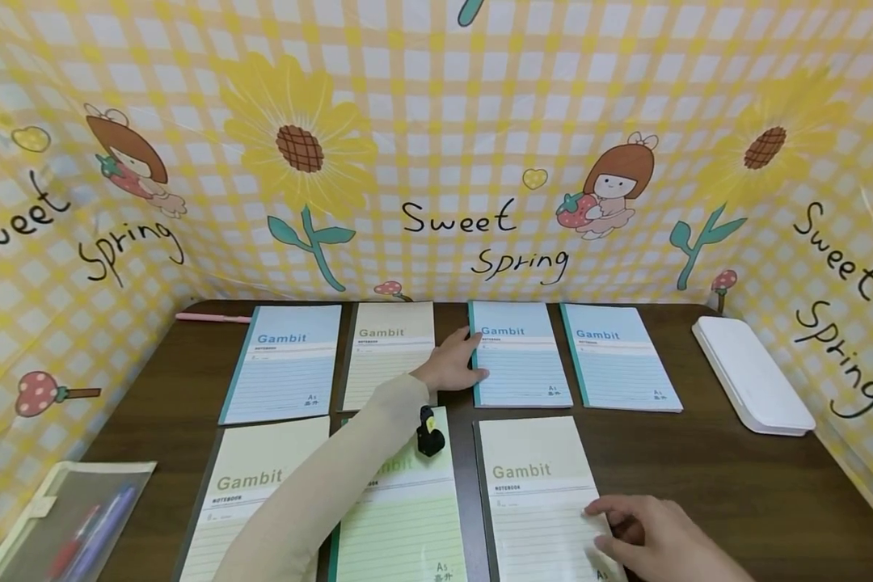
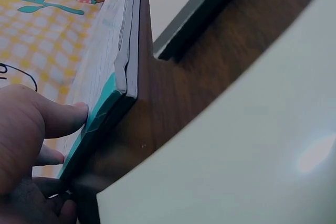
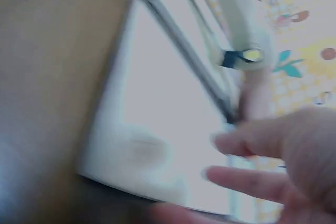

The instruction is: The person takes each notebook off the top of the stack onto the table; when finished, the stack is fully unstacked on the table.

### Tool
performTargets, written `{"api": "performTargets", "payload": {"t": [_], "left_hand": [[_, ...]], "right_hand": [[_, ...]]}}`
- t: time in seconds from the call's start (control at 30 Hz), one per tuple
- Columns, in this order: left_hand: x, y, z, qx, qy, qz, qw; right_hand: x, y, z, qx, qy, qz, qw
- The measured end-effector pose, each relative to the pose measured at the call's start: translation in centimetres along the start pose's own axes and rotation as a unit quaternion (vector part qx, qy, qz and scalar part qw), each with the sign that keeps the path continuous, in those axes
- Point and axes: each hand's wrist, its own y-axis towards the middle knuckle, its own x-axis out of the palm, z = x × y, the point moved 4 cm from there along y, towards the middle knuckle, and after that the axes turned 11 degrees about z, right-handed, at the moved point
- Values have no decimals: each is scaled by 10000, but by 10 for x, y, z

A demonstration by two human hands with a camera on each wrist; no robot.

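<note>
My left hand reaches across to the back row. Its thumb and fingertips touch the green spine of a blue Gambit notebook, whose page edges show in the left wrist view. Under that forearm lie a cream notebook and a green notebook, both partly covered. My right hand is over the right edge of the front cream notebook, with loosely bent fingers and nothing held. Whether it touches the cover I cannot tell; the right wrist view is blurred.
Also in the back row lie a blue notebook, a cream notebook and another blue notebook. A white case lies at right, a pink pen at back left, a zip pouch with pens at front left. Patterned cloth walls surround the table.
</note>
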Motion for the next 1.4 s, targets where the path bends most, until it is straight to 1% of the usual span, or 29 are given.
{"api": "performTargets", "payload": {"t": [0.03,0.07,0.13,0.2,0.27,0.33,0.4,0.47,0.53,0.63,0.7,0.77,0.83,0.9,1.1,1.2,1.3,1.4], "left_hand": [[-1,0,0,-11,8,-4,10000],[-2,0,0,-16,2,6,10000],[-4,0,0,-26,-1,7,10000],[-3,0,-1,-47,0,-2,10000],[-3,-1,-1,-62,-24,3,10000],[-2,-2,-1,-74,-34,4,10000],[-2,-3,0,-99,-36,-4,9999],[0,-4,0,-116,-55,-30,9999],[2,-6,1,-120,-91,-61,9999],[4,-7,3,-70,-78,-64,9999],[4,-7,3,-54,-45,-31,10000],[3,-6,2,-65,-26,33,10000],[1,-6,2,-85,-30,81,9999],[0,-5,0,-96,-41,100,9999],[-1,-4,-2,-69,-56,54,9999],[-1,-4,-3,-58,-81,56,9999],[-1,-4,-2,-43,-74,54,9999],[-3,-4,0,-28,-42,49,10000]], "right_hand": [[-6,2,-5,-244,-31,-106,9996],[-13,5,-10,-499,-99,-124,9986],[-28,15,-21,-797,-223,60,9966],[-43,31,-34,-1001,-450,495,9927],[-57,53,-44,-1124,-763,995,9857],[-67,79,-49,-1088,-1022,1328,9798],[-70,108,-48,-1022,-1250,1512,9752],[-67,135,-40,-880,-1370,1493,9753],[-59,157,-30,-719,-1394,1422,9773],[-45,179,-18,-576,-1368,1347,9797],[-38,187,-14,-570,-1407,1396,9785],[-34,193,-13,-594,-1483,1526,9753],[-32,197,-15,-651,-1584,1676,9709],[-31,200,-17,-629,-1600,1757,9693],[-32,201,-22,-625,-1521,1817,9695],[-33,201,-22,-672,-1455,1923,9682],[-33,200,-20,-623,-1363,2029,9677],[-33,198,-20,-619,-1378,2157,9647]]}}
